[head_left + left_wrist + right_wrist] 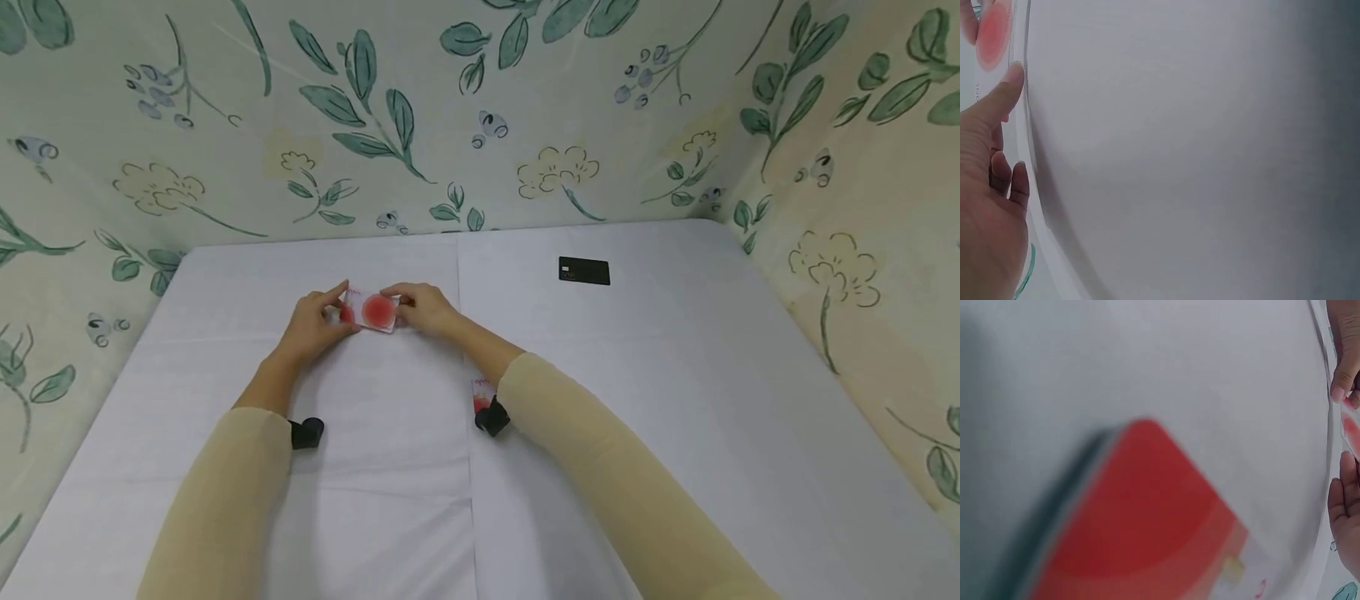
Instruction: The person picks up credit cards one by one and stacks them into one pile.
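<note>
Both hands hold a white, card-sized piece with a red circle (378,311) above the far left part of the table. At its left end the left hand (309,327) grips it, index finger at the top edge and thumb at the bottom. The right hand (426,308) pinches the right end, with a finger along the top edge. In the left wrist view, the left thumb (1013,78) lies close to the white piece (994,37). Under the right wrist lies a red and white card (482,396); its blurred red corner (1141,512) fills the lower right wrist view.
A black card (584,271) with a small chip lies at the back right of the white-covered table (637,400). Behind and beside it stand walls with a leaf and flower pattern (558,171). Black wrist cameras (307,433) show at both sleeves.
</note>
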Motion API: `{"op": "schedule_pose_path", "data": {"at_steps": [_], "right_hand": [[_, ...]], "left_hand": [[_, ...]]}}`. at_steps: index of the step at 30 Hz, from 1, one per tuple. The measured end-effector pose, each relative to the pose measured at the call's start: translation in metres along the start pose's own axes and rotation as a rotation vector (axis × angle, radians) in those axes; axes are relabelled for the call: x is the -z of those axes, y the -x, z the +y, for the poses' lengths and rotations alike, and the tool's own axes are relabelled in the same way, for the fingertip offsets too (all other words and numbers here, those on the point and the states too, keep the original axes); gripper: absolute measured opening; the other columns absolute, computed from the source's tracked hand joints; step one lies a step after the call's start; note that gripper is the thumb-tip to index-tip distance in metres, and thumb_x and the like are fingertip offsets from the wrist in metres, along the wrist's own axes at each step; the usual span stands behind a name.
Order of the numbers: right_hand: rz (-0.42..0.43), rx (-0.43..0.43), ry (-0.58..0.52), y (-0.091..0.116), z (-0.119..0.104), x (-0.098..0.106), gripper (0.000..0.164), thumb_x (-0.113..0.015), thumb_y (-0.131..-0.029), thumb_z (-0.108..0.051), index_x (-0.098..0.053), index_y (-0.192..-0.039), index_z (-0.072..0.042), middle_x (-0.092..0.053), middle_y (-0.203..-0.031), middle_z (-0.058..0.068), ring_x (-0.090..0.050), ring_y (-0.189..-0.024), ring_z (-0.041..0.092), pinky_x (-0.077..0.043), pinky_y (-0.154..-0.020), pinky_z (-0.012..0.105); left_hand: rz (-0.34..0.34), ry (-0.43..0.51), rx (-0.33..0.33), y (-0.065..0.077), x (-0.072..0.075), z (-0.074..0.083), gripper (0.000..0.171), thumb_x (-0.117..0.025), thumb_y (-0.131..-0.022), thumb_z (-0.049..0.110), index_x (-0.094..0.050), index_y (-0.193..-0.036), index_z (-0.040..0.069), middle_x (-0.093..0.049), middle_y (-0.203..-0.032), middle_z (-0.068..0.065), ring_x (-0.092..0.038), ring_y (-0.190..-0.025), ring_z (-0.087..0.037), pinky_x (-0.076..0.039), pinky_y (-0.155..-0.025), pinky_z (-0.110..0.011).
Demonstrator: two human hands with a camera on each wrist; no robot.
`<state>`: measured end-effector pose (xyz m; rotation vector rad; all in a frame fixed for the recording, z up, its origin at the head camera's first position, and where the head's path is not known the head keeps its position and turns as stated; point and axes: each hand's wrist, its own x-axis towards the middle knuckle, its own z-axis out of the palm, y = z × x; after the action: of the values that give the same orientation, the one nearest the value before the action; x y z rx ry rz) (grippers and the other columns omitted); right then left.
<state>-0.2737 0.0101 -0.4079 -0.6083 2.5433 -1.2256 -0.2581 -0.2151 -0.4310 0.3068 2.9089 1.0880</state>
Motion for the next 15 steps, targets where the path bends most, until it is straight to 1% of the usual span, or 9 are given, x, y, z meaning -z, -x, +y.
{"op": "schedule_pose_path", "data": {"at_steps": [3, 6, 8, 11, 15], "right_hand": [[-0.010, 0.003, -0.026, -0.001, 0.001, 0.002, 0.038, -0.058, -0.093, -0.010, -0.057, -0.132, -0.011, -0.058, -0.093, 0.007, -0.048, -0.079, 0.012, -0.039, -0.063, 0.016], [-0.029, 0.019, -0.040, -0.001, 0.002, 0.004, 0.047, -0.066, -0.088, -0.012, -0.054, -0.133, -0.009, -0.059, -0.094, 0.007, -0.049, -0.081, 0.012, -0.041, -0.066, 0.016], [-0.048, 0.032, -0.032, -0.001, 0.003, 0.005, 0.056, -0.073, -0.083, -0.014, -0.052, -0.135, -0.008, -0.059, -0.094, 0.008, -0.049, -0.080, 0.013, -0.041, -0.067, 0.016], [-0.062, 0.036, 0.001, 0.000, 0.004, 0.008, 0.066, -0.079, -0.077, -0.018, -0.050, -0.136, -0.009, -0.058, -0.095, 0.006, -0.049, -0.080, 0.013, -0.042, -0.068, 0.017], [-0.059, 0.032, 0.028, 0.003, 0.006, 0.012, 0.071, -0.081, -0.075, -0.019, -0.048, -0.137, -0.009, -0.058, -0.101, 0.006, -0.051, -0.083, 0.014, -0.043, -0.071, 0.018]], "left_hand": [[-0.002, -0.002, 0.009, 0.000, 0.000, -0.001, 0.078, -0.075, -0.081, 0.023, -0.034, -0.147, 0.014, -0.053, -0.114, -0.017, -0.041, -0.104, -0.034, -0.037, -0.089, -0.046], [-0.025, 0.018, 0.041, -0.001, 0.000, -0.001, 0.080, -0.077, -0.079, 0.029, -0.034, -0.147, 0.017, -0.053, -0.114, -0.015, -0.039, -0.102, -0.031, -0.036, -0.084, -0.042], [-0.038, 0.030, 0.049, -0.002, 0.001, -0.001, 0.080, -0.077, -0.078, 0.032, -0.037, -0.146, 0.018, -0.053, -0.112, -0.014, -0.039, -0.100, -0.029, -0.035, -0.081, -0.039], [-0.048, 0.035, 0.028, -0.001, 0.001, 0.003, 0.078, -0.078, -0.077, 0.034, -0.041, -0.144, 0.015, -0.054, -0.109, -0.012, -0.039, -0.096, -0.027, -0.033, -0.078, -0.036], [-0.034, 0.017, -0.008, 0.000, 0.001, 0.009, 0.076, -0.078, -0.076, 0.034, -0.045, -0.141, 0.011, -0.055, -0.103, -0.012, -0.040, -0.092, -0.026, -0.034, -0.076, -0.035]]}}
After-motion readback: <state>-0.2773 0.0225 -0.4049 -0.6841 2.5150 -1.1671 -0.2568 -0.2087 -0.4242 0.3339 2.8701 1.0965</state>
